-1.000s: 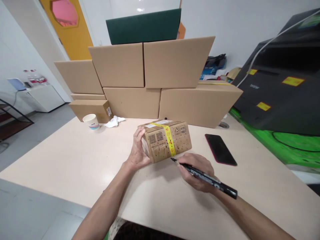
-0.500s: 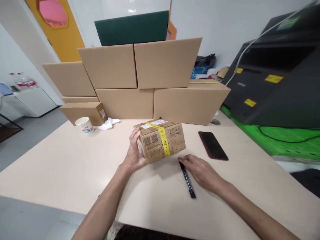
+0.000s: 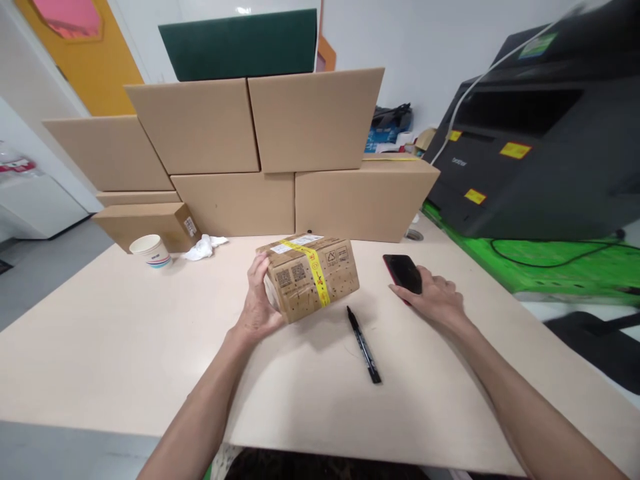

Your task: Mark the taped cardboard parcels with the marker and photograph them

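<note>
The small, speckled brown cardboard box (image 3: 300,293) is looking mostly matt, its yellow plastic-looking tape strip (image 3: 318,275) shining faintly. The slim black plastic marker (image 3: 364,345) is appearing smooth; the flat, red-edged black phone (image 3: 401,270) is looking glossy. The pale beige desk (image 3: 125,347) is reflecting light softly (a smooth, satiny finish).

The right hand's fingers (image 3: 427,277) have let go of the marker (image 3: 363,345) and moved over to grasp the phone (image 3: 403,272).
</note>
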A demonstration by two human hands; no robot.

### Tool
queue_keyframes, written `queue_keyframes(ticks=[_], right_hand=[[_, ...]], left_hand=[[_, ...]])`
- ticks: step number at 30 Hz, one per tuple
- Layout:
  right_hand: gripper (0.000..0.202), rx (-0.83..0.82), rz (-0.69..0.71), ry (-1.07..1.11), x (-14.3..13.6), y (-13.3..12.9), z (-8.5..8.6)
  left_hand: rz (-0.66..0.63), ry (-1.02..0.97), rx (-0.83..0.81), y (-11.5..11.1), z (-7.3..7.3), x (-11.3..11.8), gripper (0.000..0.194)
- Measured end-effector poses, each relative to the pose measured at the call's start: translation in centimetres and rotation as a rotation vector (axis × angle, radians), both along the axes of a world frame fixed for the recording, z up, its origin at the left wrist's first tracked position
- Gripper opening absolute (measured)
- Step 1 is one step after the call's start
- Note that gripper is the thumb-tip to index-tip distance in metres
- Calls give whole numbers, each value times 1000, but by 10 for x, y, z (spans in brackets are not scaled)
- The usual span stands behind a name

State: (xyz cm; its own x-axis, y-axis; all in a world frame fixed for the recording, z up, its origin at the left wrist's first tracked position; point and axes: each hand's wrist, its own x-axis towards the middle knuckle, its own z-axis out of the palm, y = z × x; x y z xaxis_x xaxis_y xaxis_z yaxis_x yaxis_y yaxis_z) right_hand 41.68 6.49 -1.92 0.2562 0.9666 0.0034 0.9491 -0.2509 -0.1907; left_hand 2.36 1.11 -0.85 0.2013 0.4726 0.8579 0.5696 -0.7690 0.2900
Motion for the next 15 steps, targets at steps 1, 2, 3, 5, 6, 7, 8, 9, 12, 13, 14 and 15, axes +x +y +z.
queue_keyframes(ticks=[1,2,3,5,6,7,8,9,12,13,14,15], right_hand=[[94,2,-3,4,2,2,-1],[96,3,-8,9,3,4,-3],[98,4,-12,17,4,6,-4],[101,10,-25,37,6,8,-7],[101,19,-33,45,6,8,-8],[100,40,-38,52,6,7,-9],[98,75,-32,62,4,6,-10],[94,127,-7,81,1,3,-11],[83,347,203,231,-18,-7,-11],[81,402,299,316,-28,-11,-10],[80,433,382,409,-38,-15,-7],[79,429,456,503,-50,-20,-4]], left_hand=[[-3,-3,-10,0,1,0,129],[-6,-8,-21,0,1,1,129],[-8,-16,-29,0,1,1,128],[-7,-35,-37,1,0,1,127],[-6,-44,-39,1,0,0,127],[-4,-53,-44,2,-1,0,127],[0,-61,-56,2,-2,-1,127],[6,-75,-76,2,-2,-3,128],[7,-156,-186,-1,-1,-4,132],[-1,-207,-225,-2,1,-3,133],[-10,-272,-261,-4,4,-1,134],[-19,-346,-299,-7,8,1,133]])
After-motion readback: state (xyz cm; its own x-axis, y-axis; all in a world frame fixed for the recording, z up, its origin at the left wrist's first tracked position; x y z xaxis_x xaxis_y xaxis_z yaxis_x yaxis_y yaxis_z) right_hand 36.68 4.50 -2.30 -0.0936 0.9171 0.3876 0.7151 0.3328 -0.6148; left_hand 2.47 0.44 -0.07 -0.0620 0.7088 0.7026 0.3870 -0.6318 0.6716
